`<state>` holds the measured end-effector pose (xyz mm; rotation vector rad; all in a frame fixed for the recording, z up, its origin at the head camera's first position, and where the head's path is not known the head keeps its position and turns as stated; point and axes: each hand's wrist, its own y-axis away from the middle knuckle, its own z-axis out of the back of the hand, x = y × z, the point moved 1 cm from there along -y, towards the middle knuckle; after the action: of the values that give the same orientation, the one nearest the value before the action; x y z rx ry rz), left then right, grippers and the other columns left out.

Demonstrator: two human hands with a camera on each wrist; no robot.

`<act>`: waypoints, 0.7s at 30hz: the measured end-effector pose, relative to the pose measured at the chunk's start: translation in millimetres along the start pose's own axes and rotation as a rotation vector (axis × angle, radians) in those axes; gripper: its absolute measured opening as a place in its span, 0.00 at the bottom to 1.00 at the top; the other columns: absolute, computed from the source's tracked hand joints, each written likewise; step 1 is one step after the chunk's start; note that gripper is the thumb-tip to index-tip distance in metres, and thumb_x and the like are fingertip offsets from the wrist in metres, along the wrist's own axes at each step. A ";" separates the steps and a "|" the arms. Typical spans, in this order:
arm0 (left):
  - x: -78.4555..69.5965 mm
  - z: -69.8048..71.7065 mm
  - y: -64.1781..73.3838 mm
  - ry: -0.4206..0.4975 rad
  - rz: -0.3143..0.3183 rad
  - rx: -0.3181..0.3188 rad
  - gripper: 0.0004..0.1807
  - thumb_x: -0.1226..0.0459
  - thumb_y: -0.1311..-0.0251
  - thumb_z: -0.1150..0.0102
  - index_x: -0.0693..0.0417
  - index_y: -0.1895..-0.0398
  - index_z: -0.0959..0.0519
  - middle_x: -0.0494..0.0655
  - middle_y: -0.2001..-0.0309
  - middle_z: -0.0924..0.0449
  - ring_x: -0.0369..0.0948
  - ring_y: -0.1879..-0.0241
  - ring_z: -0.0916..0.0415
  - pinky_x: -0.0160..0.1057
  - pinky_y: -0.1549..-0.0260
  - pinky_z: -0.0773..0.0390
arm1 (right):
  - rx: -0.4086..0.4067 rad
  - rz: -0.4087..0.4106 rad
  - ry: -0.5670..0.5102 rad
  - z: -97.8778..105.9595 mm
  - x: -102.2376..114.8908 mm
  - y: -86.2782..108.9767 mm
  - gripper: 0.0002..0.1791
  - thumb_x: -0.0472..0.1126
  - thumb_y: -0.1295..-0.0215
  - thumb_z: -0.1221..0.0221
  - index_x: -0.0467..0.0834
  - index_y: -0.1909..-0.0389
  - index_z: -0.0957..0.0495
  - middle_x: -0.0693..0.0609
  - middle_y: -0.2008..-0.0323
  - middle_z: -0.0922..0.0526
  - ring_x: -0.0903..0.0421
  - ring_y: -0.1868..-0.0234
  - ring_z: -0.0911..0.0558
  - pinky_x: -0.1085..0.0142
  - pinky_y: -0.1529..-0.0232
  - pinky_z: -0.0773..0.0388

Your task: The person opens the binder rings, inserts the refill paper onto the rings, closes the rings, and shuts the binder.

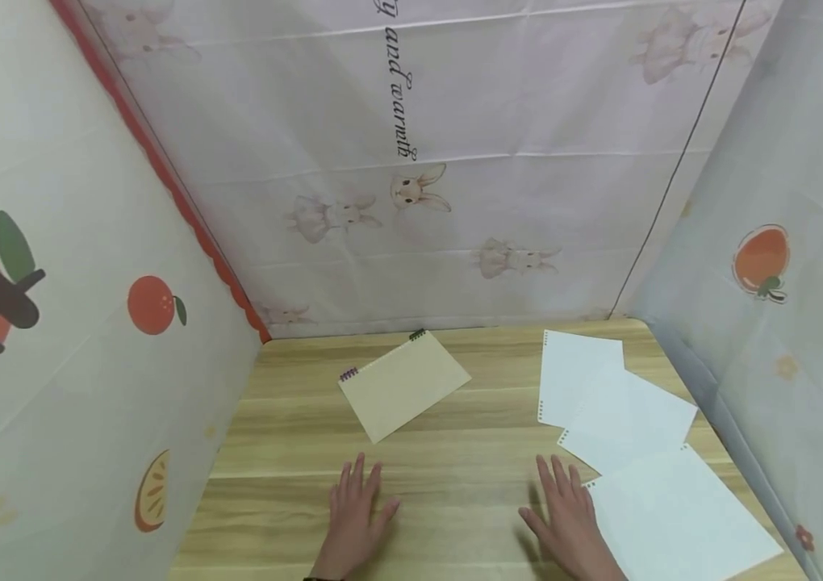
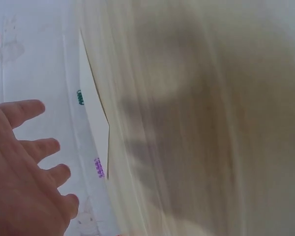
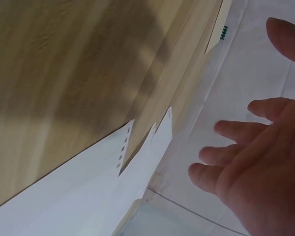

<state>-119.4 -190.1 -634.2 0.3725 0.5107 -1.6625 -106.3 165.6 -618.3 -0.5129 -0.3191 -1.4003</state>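
Observation:
A cream-coloured notebook [image 1: 406, 389] lies tilted on the wooden table, with a short purple binding coil [image 1: 348, 374] and a dark green one [image 1: 417, 334] along its far edge. Nearer the front, my left hand [image 1: 356, 516] is held with fingers spread and holds nothing. My right hand [image 1: 566, 516] is likewise open-fingered, just left of the white loose sheets [image 1: 680, 516]. In the left wrist view the left hand [image 2: 27, 167] appears above the table; in the right wrist view the right hand [image 3: 255, 152] does too. Both palms face the tabletop.
Three white sheets with punched holes along an edge overlap on the right side, the farthest sheet [image 1: 578, 371] near the back. Printed cloth walls [image 1: 491, 121] enclose the wood-grain table [image 1: 281, 468] at left, back and right.

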 end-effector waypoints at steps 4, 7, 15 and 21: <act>8.8 3.6 -11.6 0.100 0.024 0.039 0.33 0.49 0.26 0.45 0.58 0.26 0.31 0.67 0.19 0.48 0.69 0.21 0.54 0.76 0.27 0.53 | 0.008 0.068 -0.026 -4.6 6.9 -10.8 0.45 0.47 0.37 0.30 0.34 0.24 0.38 0.29 0.31 0.28 0.25 0.31 0.29 0.31 0.34 0.32; 15.8 8.3 -21.6 0.151 0.046 0.080 0.30 0.52 0.25 0.45 0.58 0.28 0.29 0.67 0.20 0.47 0.68 0.20 0.54 0.74 0.26 0.54 | 0.054 0.097 -0.072 -11.5 13.5 -20.7 0.44 0.46 0.35 0.31 0.34 0.24 0.38 0.31 0.31 0.26 0.29 0.31 0.27 0.35 0.32 0.31; 41.4 20.5 -59.2 0.210 0.049 0.111 0.25 0.55 0.23 0.46 0.60 0.31 0.27 0.66 0.27 0.32 0.65 0.27 0.36 0.69 0.30 0.35 | 0.228 0.051 -0.322 -38.3 27.5 -43.2 0.41 0.49 0.29 0.36 0.35 0.22 0.40 0.33 0.27 0.30 0.32 0.26 0.31 0.38 0.26 0.37; 63.1 24.5 -88.7 0.300 0.081 0.067 0.23 0.57 0.23 0.47 0.61 0.34 0.25 0.62 0.33 0.25 0.62 0.32 0.28 0.65 0.34 0.28 | 0.331 0.021 -0.514 -61.5 45.1 -66.7 0.38 0.50 0.25 0.40 0.36 0.23 0.40 0.32 0.30 0.27 0.32 0.29 0.28 0.35 0.29 0.33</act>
<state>-215.5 -246.7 -635.5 0.6900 0.6542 -1.5557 -170.3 89.5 -637.7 -0.5922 -0.9403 -1.1483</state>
